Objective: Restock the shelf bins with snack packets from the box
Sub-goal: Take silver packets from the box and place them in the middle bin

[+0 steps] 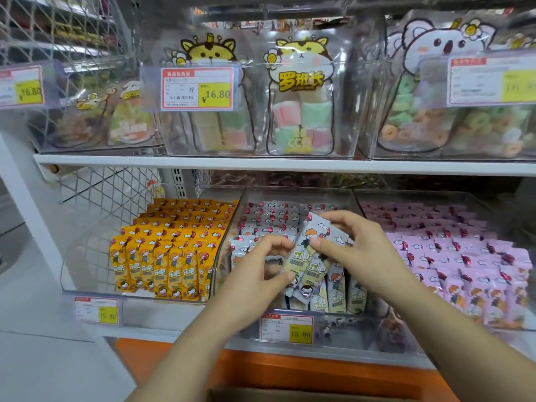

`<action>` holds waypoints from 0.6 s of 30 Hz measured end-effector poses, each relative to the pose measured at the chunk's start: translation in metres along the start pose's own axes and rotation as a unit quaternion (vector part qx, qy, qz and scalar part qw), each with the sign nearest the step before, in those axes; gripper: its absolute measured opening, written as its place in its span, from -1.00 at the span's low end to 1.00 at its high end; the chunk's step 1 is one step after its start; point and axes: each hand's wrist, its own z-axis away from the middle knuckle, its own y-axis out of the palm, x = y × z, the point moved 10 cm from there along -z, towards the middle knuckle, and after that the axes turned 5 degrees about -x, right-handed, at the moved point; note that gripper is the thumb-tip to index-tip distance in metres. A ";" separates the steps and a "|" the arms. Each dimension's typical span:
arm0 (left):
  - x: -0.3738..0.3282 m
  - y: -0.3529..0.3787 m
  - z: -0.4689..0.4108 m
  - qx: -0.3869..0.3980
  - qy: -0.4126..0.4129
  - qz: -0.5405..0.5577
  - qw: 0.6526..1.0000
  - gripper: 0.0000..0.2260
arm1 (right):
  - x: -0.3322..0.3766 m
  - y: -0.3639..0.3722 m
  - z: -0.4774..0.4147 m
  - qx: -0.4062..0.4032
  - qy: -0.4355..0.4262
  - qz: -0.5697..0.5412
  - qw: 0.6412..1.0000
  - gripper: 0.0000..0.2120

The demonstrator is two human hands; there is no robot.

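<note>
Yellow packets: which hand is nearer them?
Left. The left hand sits just right of the yellow packets; the right hand is farther right; both hold white packets.

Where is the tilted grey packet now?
Head view, centre: the grey packet is pinched between left hand and right hand above the middle bin, between the yellow packets and pink packets.

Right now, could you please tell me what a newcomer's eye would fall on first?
The left hand and right hand pinch white snack packets above the middle bin on the lower shelf. Bright yellow packets fill the bin to its left, pink packets the one to its right, with cartoon-animal bags above.
</note>
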 end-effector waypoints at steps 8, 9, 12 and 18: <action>0.009 -0.004 -0.020 -0.018 0.038 -0.281 0.959 -0.71 | 0.000 -0.021 0.002 0.006 -0.008 0.069 0.998 -0.74; 0.010 0.001 -0.020 -0.006 0.040 -0.319 0.947 -0.69 | 0.000 -0.018 0.005 0.021 -0.008 0.079 0.997 -0.75; 0.009 0.013 -0.023 0.026 0.056 -0.411 0.909 -0.62 | -0.004 -0.012 0.010 0.042 -0.006 0.133 0.990 -0.71; 0.020 0.035 -0.028 0.091 0.052 -0.467 0.878 -0.49 | -0.009 -0.016 0.011 0.036 0.003 0.129 0.991 -0.69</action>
